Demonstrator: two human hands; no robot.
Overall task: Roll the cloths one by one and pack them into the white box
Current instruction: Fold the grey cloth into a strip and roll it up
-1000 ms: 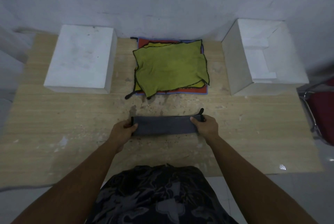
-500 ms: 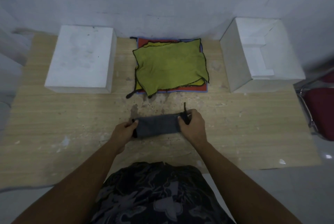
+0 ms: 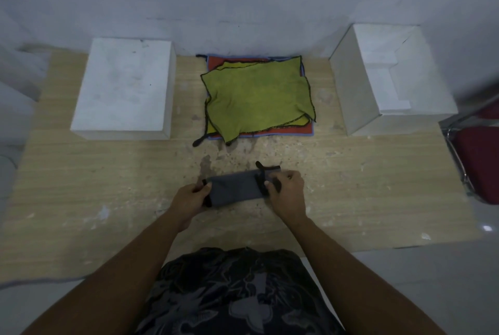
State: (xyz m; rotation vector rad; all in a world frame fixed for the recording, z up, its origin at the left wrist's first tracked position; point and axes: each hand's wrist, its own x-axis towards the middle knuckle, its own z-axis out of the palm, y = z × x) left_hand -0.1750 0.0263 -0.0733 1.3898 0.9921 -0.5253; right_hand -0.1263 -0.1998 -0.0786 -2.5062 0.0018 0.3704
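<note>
A grey cloth (image 3: 234,187), folded into a narrow strip with black trim, lies on the wooden table near its front middle. My left hand (image 3: 191,197) pinches its left end. My right hand (image 3: 286,191) grips the right end, which is curled over into the start of a roll, a black loop sticking up beside it. Behind, at the wall, a stack of cloths has a yellow-green cloth (image 3: 256,96) on top, with orange and blue ones under it. An open white box (image 3: 388,79) stands at the back right.
A closed white box or lid (image 3: 124,86) sits at the back left of the wooden table (image 3: 81,178). A red chair with a metal frame (image 3: 478,161) stands off the table's right edge. A grey wall runs behind.
My right hand has moved left along the grey cloth, turning its right end inward, so the visible strip is shorter. My left hand has stayed on the left end.
</note>
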